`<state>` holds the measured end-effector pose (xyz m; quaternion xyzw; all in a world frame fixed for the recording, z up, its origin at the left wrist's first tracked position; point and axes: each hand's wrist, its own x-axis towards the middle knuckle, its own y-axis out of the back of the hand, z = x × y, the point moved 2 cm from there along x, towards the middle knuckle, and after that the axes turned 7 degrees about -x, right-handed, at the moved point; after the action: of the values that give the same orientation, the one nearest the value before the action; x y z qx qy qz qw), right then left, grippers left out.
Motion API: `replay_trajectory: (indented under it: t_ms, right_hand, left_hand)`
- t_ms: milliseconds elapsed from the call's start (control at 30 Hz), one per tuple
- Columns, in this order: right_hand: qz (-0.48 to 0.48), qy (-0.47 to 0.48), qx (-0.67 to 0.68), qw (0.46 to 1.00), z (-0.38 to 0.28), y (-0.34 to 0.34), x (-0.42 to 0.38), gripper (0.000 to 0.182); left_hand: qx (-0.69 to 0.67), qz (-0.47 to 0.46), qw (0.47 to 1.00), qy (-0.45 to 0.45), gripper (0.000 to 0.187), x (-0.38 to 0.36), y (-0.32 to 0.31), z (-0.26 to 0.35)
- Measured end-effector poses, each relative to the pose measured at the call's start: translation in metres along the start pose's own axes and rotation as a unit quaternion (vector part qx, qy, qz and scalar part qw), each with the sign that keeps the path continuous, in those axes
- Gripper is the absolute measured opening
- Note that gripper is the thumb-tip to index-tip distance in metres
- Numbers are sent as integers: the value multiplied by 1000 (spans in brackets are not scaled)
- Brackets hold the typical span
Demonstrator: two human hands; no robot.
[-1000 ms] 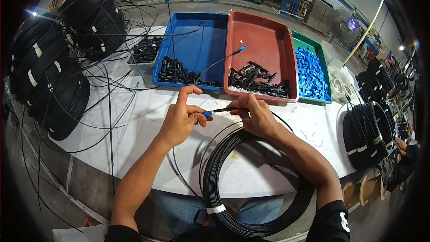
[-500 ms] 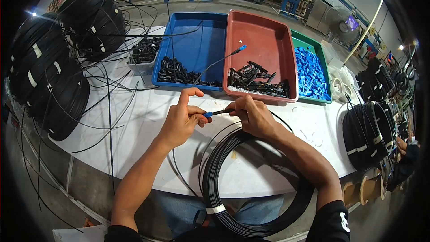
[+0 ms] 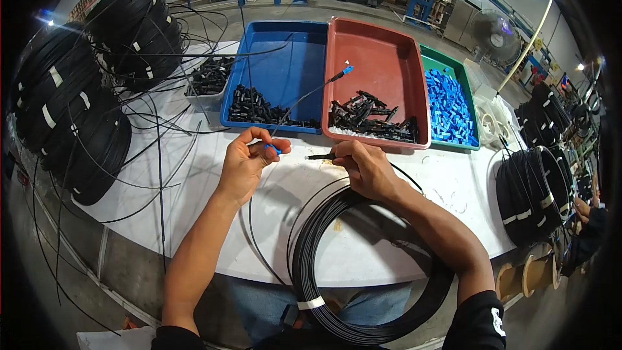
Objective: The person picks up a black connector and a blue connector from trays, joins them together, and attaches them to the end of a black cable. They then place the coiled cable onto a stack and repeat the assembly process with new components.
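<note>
Now the left hand (image 3: pixel 243 165) pinches a small blue plastic cap (image 3: pixel 273 149), apart from the black cable end (image 3: pixel 319 156) gripped by the right hand (image 3: pixel 363 168); joining appears undone.

Single head-worn view, wide fisheye, facing forward and down onto the bench (image 3: pixel 214 155), near, trays beyond.

Your left hand (image 3: pixel 245 165) pinches a small blue cap (image 3: pixel 273 150); just right of that grip, apart from it, your right hand (image 3: pixel 364 168) holds the black cable end (image 3: pixel 319 156). Below both grips lies the cable coil (image 3: pixel 337 266); beyond them, the blue tray (image 3: pixel 304 32), red tray (image 3: pixel 382 45) and green tray (image 3: pixel 447 65).
</note>
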<state>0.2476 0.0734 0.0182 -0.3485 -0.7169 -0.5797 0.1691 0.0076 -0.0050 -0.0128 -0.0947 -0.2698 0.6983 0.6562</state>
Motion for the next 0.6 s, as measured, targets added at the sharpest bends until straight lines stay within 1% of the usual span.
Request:
replay_trajectory:
  t_ms: [33, 67, 133, 167, 233, 267, 333, 367, 433, 500, 567, 600]
  right_hand:
    - [0, 7, 7, 1000, -1, 0, 0, 27]
    - [0, 15, 15, 1000, -1, -1, 0, 28]
    - [2, 18, 17, 1000, -1, -1, 0, 28]
    - [5, 23, 19, 1000, -1, -1, 0, 28]
    - [6, 18, 19, 1000, 0, -1, 0, 28]
    - [5, 14, 20, 1000, 0, -1, 0, 28]
    - [3, 0, 19, 1000, -1, -1, -1, 27]
    - [1, -13, 18, 1000, -1, -1, -1, 27]
    - [7, -20, 28, 999, -1, -2, 0, 28]
    - [13, -27, 40, 999, 1, -1, -1, 28]
    - [9, -9, 25, 1000, 3, -2, -2, 34]
    - [9, -8, 25, 1000, 3, -3, -1, 34]
  left_hand:
    - [-2, -8, 1000, -25, 22, 1, 1, -1]
    - [-2, -8, 1000, -24, 22, 1, 1, -4]
    - [-2, -18, 999, -44, 31, 1, -1, -6]
    - [-1, -19, 999, -43, 31, 1, -3, -8]
    - [-21, 1, 997, -71, 33, 2, -8, -9]
    - [-21, 0, 997, -70, 33, 1, -10, -10]
    - [82, 15, 996, -45, 29, -2, -12, -13]
    - [82, 15, 996, -45, 29, -3, -14, -14]
    - [90, 1, 993, -71, 23, -5, -23, -14]
    - [108, 0, 991, -76, 22, -6, -26, -14]
    - [143, 0, 984, -110, 23, -6, -26, -13]
    - [143, 1, 984, -110, 23, -6, -27, -13]
